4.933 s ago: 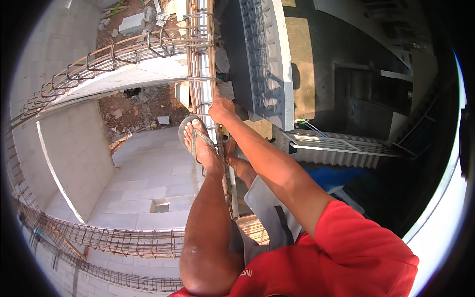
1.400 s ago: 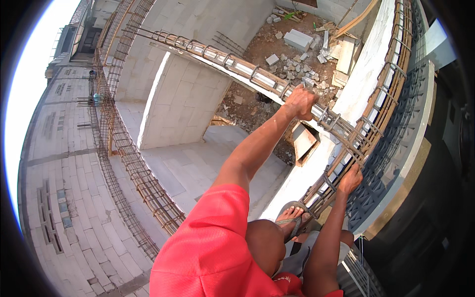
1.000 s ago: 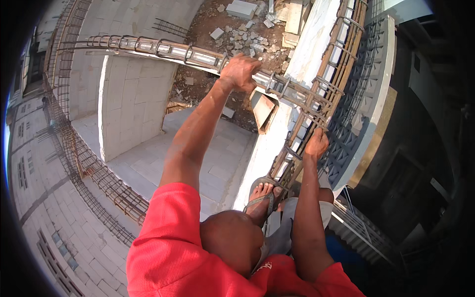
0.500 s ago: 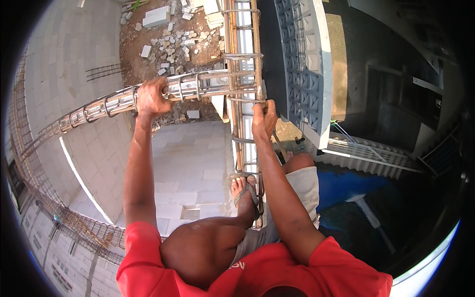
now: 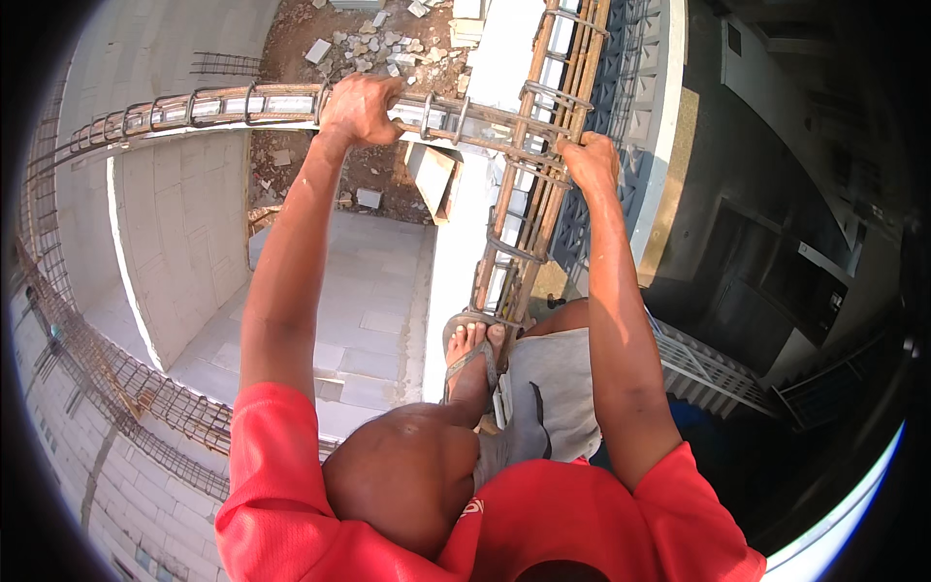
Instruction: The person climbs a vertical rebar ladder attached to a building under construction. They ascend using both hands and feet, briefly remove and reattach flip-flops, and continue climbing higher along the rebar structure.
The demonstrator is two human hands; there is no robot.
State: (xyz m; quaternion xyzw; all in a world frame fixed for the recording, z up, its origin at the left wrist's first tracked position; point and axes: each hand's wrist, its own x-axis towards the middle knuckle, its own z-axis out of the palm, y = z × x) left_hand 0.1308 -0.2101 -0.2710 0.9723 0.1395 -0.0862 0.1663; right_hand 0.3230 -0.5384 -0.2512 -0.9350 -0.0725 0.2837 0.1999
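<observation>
My left hand is wrapped round the crosswise rebar cage, which has long rusty bars and wire hoops. The crosswise cage meets a lengthwise rebar cage on my right. My right hand is closed on the outer bars of the lengthwise cage, close to that joint; its fingertips are partly hidden. The lengthwise cage slants over a pale wall top, its far end leaning right. My sandalled foot rests at the near end of this cage.
Left of the wall top, a deep drop leads to a pale block floor. Broken rubble lies on soil at the far side. Patterned grey vent blocks and a railing stand to the right. More rebar cages run along the left walls.
The lengthwise cage has swung right at its far end and uncovered more of the wall top. Both hands have moved farther away and rightward, still gripping the bars.
</observation>
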